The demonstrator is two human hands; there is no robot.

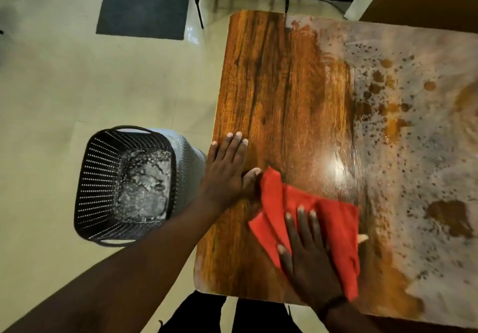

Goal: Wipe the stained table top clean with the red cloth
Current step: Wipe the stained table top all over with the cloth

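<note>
**Red cloth pressed flat on the half-cleaned table**

The crumpled red cloth [310,218] is seen on the near part of the glossy brown wooden table [279,86], at the border between the clean wood and the stained area. It is held down by the right hand [307,262], which lies flat on top of it. The fingers [301,218] of this hand are stretched out and spread over the cloth, not curled around it; the thumb tip is seen past the right edge of the cloth, on the wet surface. Folds of the cloth stick out to the left of and beyond the fingers.

The left hand [227,169] is laid flat on the bare wood near the table's left edge, fingers extended and grasping nothing. Its thumb is just beside, perhaps touching, the far left corner of the cloth.

The right half of the table is covered with whitish foam and brown stains [403,130]. A dark perforated plastic basket [129,185] stands on the pale floor, left of the table.
</note>
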